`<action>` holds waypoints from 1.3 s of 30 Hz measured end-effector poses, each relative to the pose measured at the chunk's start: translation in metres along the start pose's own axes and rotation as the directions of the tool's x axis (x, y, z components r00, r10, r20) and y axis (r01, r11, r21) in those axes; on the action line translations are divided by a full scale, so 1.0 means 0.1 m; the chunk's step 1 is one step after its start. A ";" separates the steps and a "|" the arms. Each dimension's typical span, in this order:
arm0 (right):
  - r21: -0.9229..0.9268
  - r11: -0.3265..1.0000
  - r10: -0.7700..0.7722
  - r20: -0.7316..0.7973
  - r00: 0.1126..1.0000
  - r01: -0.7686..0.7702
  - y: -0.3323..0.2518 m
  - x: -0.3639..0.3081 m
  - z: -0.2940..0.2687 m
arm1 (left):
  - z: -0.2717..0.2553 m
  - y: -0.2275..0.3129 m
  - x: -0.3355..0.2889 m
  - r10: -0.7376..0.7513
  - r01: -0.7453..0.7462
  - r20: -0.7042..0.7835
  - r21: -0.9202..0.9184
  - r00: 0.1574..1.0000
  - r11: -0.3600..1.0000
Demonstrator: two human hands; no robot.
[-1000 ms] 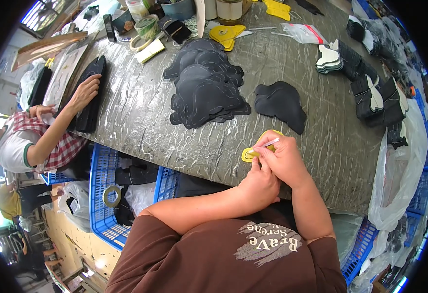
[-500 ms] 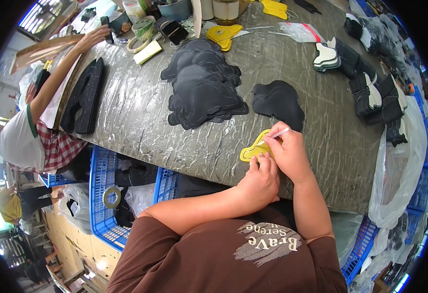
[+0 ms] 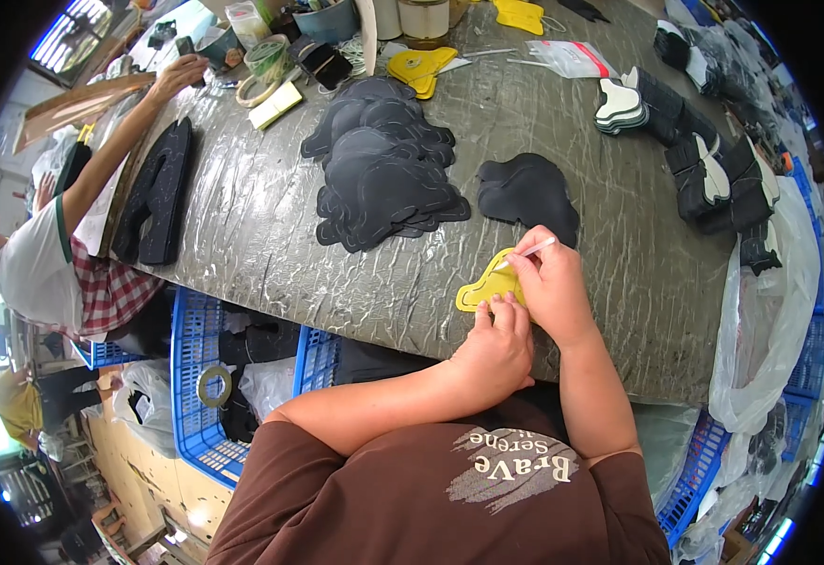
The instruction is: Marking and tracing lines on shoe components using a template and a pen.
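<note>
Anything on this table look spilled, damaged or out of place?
Nothing looks spilled or clearly damaged. The tabletop looks creased all over instead of smooth, and the pile of black pieces is unevenly fanned, with more black material apart to its right. The yellow piece under the left hand looks intact where visible.

Containers, tape and plastic around the worktable (image 3: 656, 320)
Toward the far edge, a blue-grey tub (image 3: 330, 21) stands near a green tape roll (image 3: 266, 60), a cream tape ring (image 3: 245, 95) and a pale yellow pad (image 3: 275, 105), with a red-striped clear bag (image 3: 572, 60) farther right; past the near edge at left, a flat grey ring (image 3: 202, 385) shows at a blue basket (image 3: 189, 363), and translucent plastic (image 3: 760, 367) hangs at right
</note>
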State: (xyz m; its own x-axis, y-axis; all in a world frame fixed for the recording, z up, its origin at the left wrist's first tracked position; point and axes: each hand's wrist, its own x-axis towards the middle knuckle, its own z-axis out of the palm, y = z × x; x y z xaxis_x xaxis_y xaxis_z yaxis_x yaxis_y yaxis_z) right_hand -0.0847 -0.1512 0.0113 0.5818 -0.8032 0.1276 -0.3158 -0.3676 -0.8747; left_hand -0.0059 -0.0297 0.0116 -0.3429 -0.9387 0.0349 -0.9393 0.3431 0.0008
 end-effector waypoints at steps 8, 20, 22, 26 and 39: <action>0.005 1.000 -0.025 -0.156 0.987 0.026 0.09 0.03 0.00 | 0.01 0.00 -0.01 0.003 -0.003 0.009 -0.002 1.000 1.000; -0.021 0.999 0.026 -0.232 0.972 -0.032 0.14 0.01 -0.05 | 0.00 -0.01 0.00 0.018 -0.017 0.033 -0.018 0.999 1.000; -0.019 0.998 0.055 -0.222 0.973 -0.061 0.12 0.01 -0.06 | -0.01 -0.01 0.00 0.018 -0.017 0.032 -0.016 0.999 1.000; -0.088 0.996 0.007 -0.218 0.976 -0.027 0.13 0.01 -0.05 | -0.03 -0.01 0.00 0.016 -0.016 0.043 -0.014 0.999 1.000; -0.056 0.993 0.083 -0.268 0.960 -0.101 0.17 -0.11 -0.16 | 0.00 -0.01 0.00 0.015 -0.014 0.071 -0.024 0.997 1.000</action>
State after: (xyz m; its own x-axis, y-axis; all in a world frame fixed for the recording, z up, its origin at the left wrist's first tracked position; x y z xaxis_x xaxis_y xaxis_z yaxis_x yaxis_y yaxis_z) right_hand -0.1088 -0.1561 0.0023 0.3315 -0.9270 0.1755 -0.4145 -0.3103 -0.8555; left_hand -0.0054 -0.0302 0.0112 -0.3571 -0.9334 -0.0364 -0.9340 0.3564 0.0240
